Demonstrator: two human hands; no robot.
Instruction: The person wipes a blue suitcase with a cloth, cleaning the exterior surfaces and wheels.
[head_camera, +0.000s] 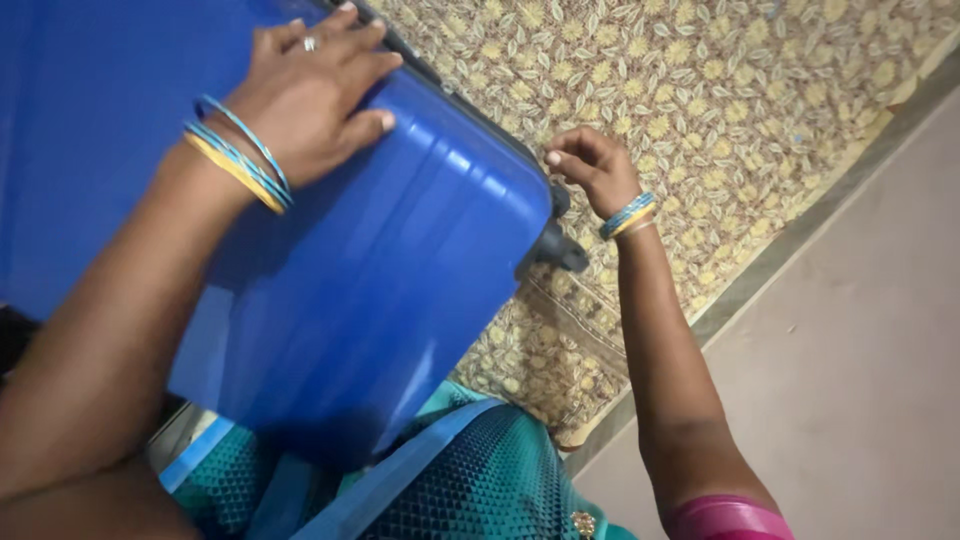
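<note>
A glossy blue hard-shell suitcase (360, 270) lies on a floral bedspread (720, 110), one corner near my body. My left hand (315, 90) rests flat on the top of its shell, fingers spread toward the dark edge seam; it wears a ring and blue and yellow bangles. My right hand (590, 165) is at the suitcase's corner, fingers curled together as if pinching something small by the seam, just above a black wheel (562, 250). What the fingers hold is too small to see.
The yellow-and-brown flowered bedspread covers a bed that ends at a grey edge (800, 235) running diagonally. Beyond it is a plain pinkish floor (870, 400). My teal patterned garment (470, 480) is at the bottom.
</note>
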